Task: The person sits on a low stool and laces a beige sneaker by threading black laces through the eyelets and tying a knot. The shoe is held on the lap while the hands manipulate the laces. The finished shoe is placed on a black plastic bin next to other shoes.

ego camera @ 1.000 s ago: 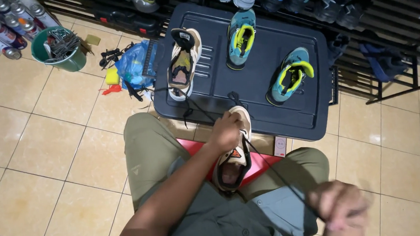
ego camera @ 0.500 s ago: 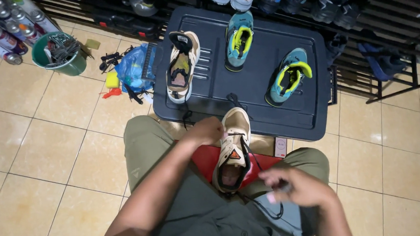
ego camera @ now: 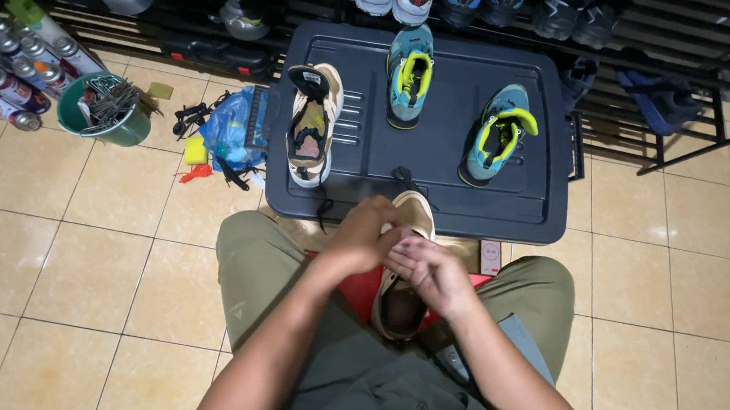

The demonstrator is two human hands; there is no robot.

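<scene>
Spray cans (ego camera: 5,72), 10 o'clock: upright cluster, coloured bands, against shelf foot.
Green bucket (ego camera: 106,116): holds metal bits.
Blue bag (ego camera: 236,137): floor, beside lid.
Dark lid (ego camera: 537,210), 12 o'clock: serves as table; tan shoe (ego camera: 312,123), two teal shoes (ego camera: 412,77) parked apart.
Left hand (ego camera: 359,235), right hand (ego camera: 429,269): grip closed on lap shoe (ego camera: 410,304), steadied over red cloth (ego camera: 362,286) between knees.

- One head-worn camera looks steeply down from close above the person's lap and both hands
- It faces twelve o'clock, toward the dark lid (ego camera: 494,93) and the shoe rack (ego camera: 654,48) beyond, floor tiles (ego camera: 87,276) at nine o'clock
</scene>
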